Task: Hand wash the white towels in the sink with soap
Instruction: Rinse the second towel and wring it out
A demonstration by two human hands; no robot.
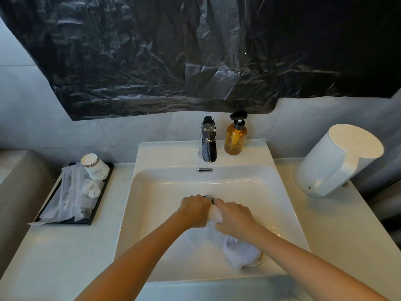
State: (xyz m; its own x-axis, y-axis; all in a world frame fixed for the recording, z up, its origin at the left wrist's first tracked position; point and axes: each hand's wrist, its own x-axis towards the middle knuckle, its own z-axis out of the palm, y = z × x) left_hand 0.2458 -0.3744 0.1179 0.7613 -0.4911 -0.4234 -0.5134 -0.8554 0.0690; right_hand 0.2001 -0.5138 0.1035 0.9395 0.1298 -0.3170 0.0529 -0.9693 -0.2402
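View: head camera, looking down into the sink.
Sink (160, 192): white rectangular basin set in the tabletop (65, 253); shallow water shows at the near right of the basin floor.
Left hand (195, 210): inside the basin just near of the drain (209, 197), fingers curled round a bunched part of the white towel (238, 252).
Right hand (235, 216): just beside the left hand, fingers curled round the same bunch; the knuckles of both hands nearly meet.
White towel: wet; a small wad shows between the two hands, and the rest trails to the near right and lies crumpled on the basin floor.
Faucet (207, 141): chrome, single lever, on the far sink deck at centre; no stream is visible.
Overflow slot (204, 170): chrome, in the far basin wall below the faucet.
Soap bottle (235, 137): amber pump bottle with a black head, upright, just right of the faucet.
Black tray (102, 194): on the tabletop left of the sink, carrying a stack of paper cups (94, 167) at its far end and sealed sachets (71, 196).
White container (334, 161): cylindrical, on the tabletop right of the sink; its type cannot be told.
Black plastic sheet (195, 51): crinkled, covering the wall above the faucet.
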